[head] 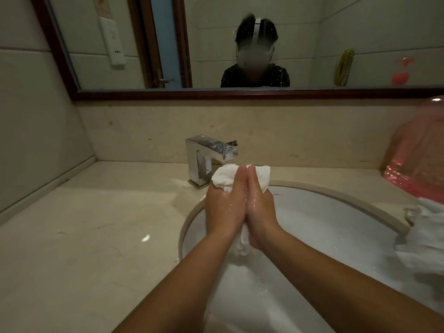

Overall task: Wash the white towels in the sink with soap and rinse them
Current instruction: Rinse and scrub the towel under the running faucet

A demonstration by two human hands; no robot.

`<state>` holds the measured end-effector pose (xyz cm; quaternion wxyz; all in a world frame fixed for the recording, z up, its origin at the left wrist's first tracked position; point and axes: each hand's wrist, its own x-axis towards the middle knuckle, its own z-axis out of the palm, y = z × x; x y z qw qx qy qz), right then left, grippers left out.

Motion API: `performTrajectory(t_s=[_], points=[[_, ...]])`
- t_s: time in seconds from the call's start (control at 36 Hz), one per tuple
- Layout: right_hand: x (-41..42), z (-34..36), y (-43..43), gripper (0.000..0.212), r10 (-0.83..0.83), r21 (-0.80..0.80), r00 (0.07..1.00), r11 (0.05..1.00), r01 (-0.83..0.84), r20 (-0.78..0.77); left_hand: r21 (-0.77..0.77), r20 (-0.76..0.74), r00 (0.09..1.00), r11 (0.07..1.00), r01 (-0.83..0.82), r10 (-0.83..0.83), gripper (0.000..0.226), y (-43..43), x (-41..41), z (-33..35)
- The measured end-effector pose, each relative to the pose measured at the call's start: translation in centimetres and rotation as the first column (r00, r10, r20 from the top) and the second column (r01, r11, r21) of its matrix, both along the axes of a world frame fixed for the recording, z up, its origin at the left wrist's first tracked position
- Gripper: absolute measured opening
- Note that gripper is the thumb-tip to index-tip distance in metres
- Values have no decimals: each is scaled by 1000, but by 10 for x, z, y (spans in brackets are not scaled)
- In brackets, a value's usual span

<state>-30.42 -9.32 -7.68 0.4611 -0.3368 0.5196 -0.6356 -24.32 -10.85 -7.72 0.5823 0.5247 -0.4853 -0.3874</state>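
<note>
So the big stuff first: the beige counter wraps around the white sink, and both arms reach in over the bowl. The chrome faucet sits just beyond the fingertips, with its spout right above them. I can't tell for sure if water is running, though the hands look wet.

The white towel is sandwiched between the palms. The left hand and right hand are pressed flat together, fingers straight and closed up side by side, not curled. Bunched cloth pokes out past the fingertips under the spout, and a tail hangs below the heels of the hands into the bowl.

This looks like the rub or rinse bit to me. To do it well I'd keep the bunched end under the spout and slide the palms against each other so the cloth rolls. Then I'd feed the hanging tail up too, or only the top gets clean.

Other stuff: more white towels are draped over the sink rim well off to the right of the fingers, with a pink plastic bag behind them. A mirror is up past the faucet. The faucet body crowds the left fingers, so there's not much room to swing that way.
</note>
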Motion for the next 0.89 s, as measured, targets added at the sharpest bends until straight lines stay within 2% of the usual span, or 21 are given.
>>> performTrajectory(t_s=[0.06,0.17,0.28,0.36,0.42,0.47,0.61,0.67,0.69,0.75,0.81,0.89], points=[[-1,-1,0,53,-89,-7,995,996,89,-48,-5,56,998,1000,0,0,44,2,1,2],[-2,5,-3,51,-206,-13,969,978,206,-135,-39,56,997,998,-54,56,37,2,2,9],[-5,7,-3,46,-247,-64,938,969,238,-242,-102,117,990,993,-62,74,26,3,3,12],[-10,8,-6,33,-236,-124,892,971,203,-386,-162,164,981,984,-78,105,21,3,5,14],[-13,9,-8,25,-214,-122,876,976,179,-431,-174,163,979,980,-96,125,26,4,5,14],[-15,9,-8,26,-194,-98,879,981,168,-436,-137,171,979,986,-93,116,39,3,7,13],[-27,15,-5,27,-118,-38,953,993,111,-278,95,-16,993,989,-112,114,57,-3,12,12],[-37,16,-9,29,-130,-18,980,992,129,-151,219,-180,980,975,-44,85,69,-7,15,11],[-43,16,-11,35,-137,5,988,990,137,-77,278,-273,960,961,16,63,82,-7,16,11],[-53,15,-16,44,-148,60,988,988,145,41,341,-461,887,927,156,21,99,-15,15,8],[-61,15,-19,54,-154,79,978,986,144,141,316,-587,809,909,273,-39,86,-13,12,14],[-66,14,-22,75,-127,63,954,991,114,272,300,-621,771,867,398,-139,85,-14,10,16]])
